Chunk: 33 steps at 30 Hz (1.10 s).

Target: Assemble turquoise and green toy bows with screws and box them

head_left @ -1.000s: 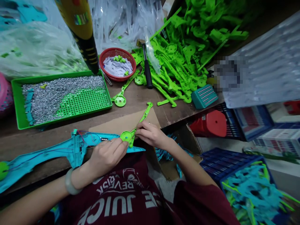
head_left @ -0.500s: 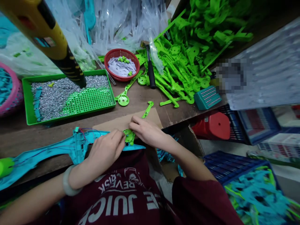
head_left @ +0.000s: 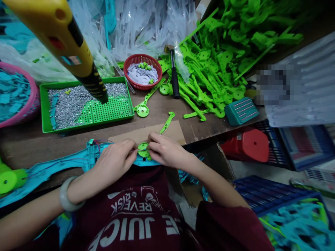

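Note:
A long blue plastic shell with thin red and blue wires lies along the bench's front edge. Over its right end is a round green part, between my two hands. My left hand has its fingers pinched at the green part's left side; what the fingertips grip is too small to name. Fingers bent and closed, my right hand touches the green part's right side, its fingertips partly hidden. A flat green arm piece rests on the cardboard just beyond.
A green tray of screws stands at the left under a hanging yellow-and-black screwdriver. Behind are a red basket, a hammer and piled green parts. A teal box sits near the right edge.
The view has shifted, so the bench items appear farther right. The green part between my hands has turned, and my right hand's fingers have moved down along its right side.

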Available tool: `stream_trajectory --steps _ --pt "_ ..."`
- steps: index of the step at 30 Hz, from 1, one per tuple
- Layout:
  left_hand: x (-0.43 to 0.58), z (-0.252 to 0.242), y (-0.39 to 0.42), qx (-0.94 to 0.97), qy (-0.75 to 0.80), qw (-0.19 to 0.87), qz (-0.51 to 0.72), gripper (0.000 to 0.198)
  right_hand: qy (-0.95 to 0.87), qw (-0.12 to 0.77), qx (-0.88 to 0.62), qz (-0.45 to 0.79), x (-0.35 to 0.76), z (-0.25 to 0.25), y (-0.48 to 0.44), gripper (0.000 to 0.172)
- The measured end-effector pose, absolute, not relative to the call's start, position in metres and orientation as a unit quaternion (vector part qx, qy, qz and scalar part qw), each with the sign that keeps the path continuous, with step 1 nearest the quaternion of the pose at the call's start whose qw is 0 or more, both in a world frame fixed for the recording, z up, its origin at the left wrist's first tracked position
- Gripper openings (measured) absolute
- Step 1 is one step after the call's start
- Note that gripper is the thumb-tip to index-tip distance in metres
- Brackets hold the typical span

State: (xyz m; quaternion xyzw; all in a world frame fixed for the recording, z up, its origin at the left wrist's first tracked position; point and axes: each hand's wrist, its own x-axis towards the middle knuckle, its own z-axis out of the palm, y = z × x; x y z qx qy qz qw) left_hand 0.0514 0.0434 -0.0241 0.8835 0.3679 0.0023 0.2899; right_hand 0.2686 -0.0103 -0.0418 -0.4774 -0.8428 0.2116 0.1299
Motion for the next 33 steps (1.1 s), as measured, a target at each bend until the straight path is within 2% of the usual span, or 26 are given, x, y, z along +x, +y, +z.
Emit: stream_trajectory --steps 2,5,9,12,16,26,33 --pt "0.053 -0.021 0.045 0.888 0.374 0.267 -0.018 0.014 -0.837 0.123 -0.49 0.212 0.267 -0.044 -0.009 0.02" --pt "0.057 -0.017 0.048 0.894 0.374 0.24 -0.052 0.017 -0.821 0.163 -0.487 0.249 0.27 -0.051 -0.008 0.019" --pt "0.063 -0.013 0.056 0.887 0.361 0.272 -0.096 0.021 -0.811 0.212 -0.473 0.27 0.276 -0.054 -0.012 0.023" --pt "0.064 -0.012 0.061 0.887 0.357 0.271 -0.114 0.022 -0.83 0.185 -0.473 0.23 0.275 -0.05 -0.015 0.026" --pt "0.064 -0.012 0.062 0.89 0.355 0.262 -0.112 0.022 -0.859 0.137 -0.465 0.164 0.265 -0.041 -0.014 0.021" --pt "0.054 -0.007 0.069 0.906 0.311 0.262 -0.114 0.016 -0.902 0.046 -0.42 0.084 0.244 -0.037 -0.016 0.018" --pt "0.034 -0.004 0.086 0.969 0.16 0.178 -0.065 0.015 -0.898 0.064 -0.428 0.073 0.241 -0.035 -0.022 0.015"
